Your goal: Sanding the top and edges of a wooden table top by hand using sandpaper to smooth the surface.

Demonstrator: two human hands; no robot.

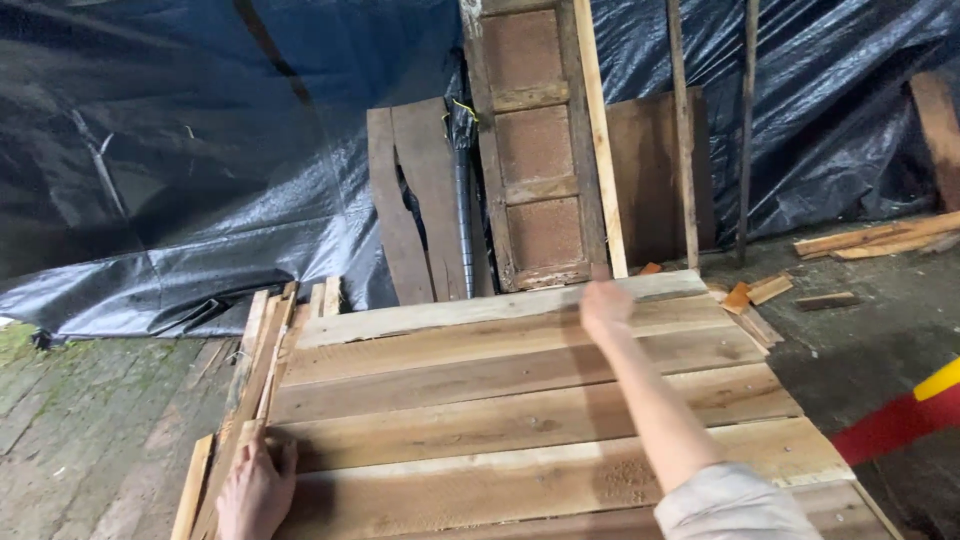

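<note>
Hands worked a rough panel of pale wooden planks lying flat in front of a black plastic tarp: the left hand gripped its near left edge, fingers curled over, while the right hand reached its far edge (grip unclear, blurred).

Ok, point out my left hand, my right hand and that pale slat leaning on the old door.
left hand [256, 490], head view, on the back of the hand at the panel's left edge.
right hand [604, 304], head view, on the blurred hand near the panel's far edge.
pale slat [600, 140], head view, mid-length of the slat.
</note>
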